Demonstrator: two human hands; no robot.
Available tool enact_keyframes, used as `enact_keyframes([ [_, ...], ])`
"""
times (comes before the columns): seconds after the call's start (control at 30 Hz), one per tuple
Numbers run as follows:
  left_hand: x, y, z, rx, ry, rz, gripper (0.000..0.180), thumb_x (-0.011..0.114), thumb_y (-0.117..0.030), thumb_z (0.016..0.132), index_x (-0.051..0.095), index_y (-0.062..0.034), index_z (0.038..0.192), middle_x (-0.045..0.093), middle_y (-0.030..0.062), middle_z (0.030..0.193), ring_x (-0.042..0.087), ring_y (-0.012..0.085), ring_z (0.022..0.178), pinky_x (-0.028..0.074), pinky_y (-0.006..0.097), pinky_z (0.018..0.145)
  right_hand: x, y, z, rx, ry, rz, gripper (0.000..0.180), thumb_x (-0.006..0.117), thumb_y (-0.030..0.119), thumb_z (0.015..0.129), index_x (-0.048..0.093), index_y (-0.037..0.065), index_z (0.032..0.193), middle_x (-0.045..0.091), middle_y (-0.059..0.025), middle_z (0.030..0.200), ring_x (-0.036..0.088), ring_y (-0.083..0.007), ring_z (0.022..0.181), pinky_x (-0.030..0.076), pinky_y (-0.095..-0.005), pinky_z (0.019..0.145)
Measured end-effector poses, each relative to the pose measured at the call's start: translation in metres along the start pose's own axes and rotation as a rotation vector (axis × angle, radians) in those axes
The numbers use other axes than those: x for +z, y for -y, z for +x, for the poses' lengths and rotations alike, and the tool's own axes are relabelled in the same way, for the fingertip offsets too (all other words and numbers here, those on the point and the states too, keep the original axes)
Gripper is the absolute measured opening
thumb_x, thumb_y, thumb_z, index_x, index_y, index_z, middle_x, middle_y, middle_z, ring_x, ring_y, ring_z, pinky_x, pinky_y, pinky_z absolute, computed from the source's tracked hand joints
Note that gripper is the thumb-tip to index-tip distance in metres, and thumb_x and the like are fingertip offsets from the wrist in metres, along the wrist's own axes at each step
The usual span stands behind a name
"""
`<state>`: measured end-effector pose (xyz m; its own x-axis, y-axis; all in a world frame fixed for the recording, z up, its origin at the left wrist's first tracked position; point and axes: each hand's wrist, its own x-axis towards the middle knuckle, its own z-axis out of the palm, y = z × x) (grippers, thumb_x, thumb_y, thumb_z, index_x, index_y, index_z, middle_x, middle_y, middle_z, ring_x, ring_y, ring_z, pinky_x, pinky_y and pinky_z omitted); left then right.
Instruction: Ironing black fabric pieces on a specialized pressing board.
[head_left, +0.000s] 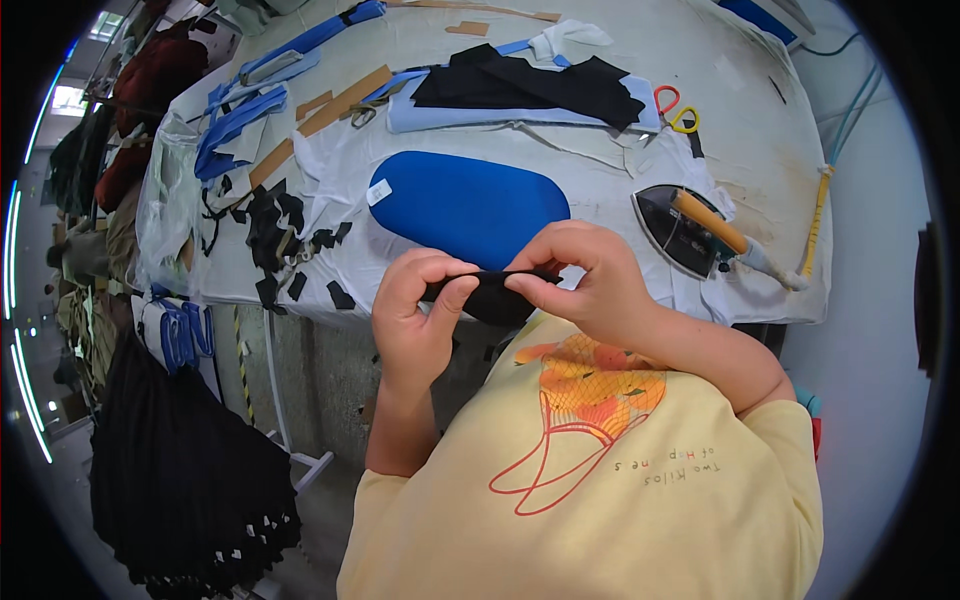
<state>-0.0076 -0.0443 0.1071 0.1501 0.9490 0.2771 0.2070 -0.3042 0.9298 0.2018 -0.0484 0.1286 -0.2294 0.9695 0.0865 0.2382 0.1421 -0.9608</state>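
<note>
Pinching one end of a black cloth between thumb and fingers of the left hand; pinching the other end likewise with the right hand. Held between both, in front of a yellow shirt, by the near edge of the table. Next to a blue pad just past that edge. Separated from the iron at right by white cloth. Flanked at left by black scraps. Tagged with a white label on the pad, too small to read; lettered in short lines on the shirt.

Hands partly hide black cloth; shirt cut off below
</note>
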Motion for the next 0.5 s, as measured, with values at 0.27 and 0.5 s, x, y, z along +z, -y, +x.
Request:
enact_keyframes([
  [0.27,0.007,0.01,0.015,0.177,-0.014,0.036,0.012,0.071,-0.009,0.088,0.064,-0.0017,0.094,0.066,0.0099,0.091,0.06,0.0227,0.084,0.046,0.03,0.076,-0.005,-0.007,0.007,-0.012,-0.018,-0.007,0.014,0.079,0.014,0.08,0.072,0.003,0.085,0.065,-0.0062,0.074,0.059,-0.0165,0.065,0.049,-0.0266,0.06],
  [0.5,-0.008,0.008,0.0,0.102,-0.133,0.309,0.007,0.071,-0.009,0.085,0.069,-0.0032,0.088,0.068,0.0088,0.079,0.063,0.0241,0.07,0.049,0.032,0.067,0.004,0.001,0.013,0.248,0.144,0.286,0.009,0.076,0.01,0.085,0.074,0.002,0.09,0.07,-0.0078,0.073,0.068,-0.0139,0.06,0.052,-0.0226,0.055],
])
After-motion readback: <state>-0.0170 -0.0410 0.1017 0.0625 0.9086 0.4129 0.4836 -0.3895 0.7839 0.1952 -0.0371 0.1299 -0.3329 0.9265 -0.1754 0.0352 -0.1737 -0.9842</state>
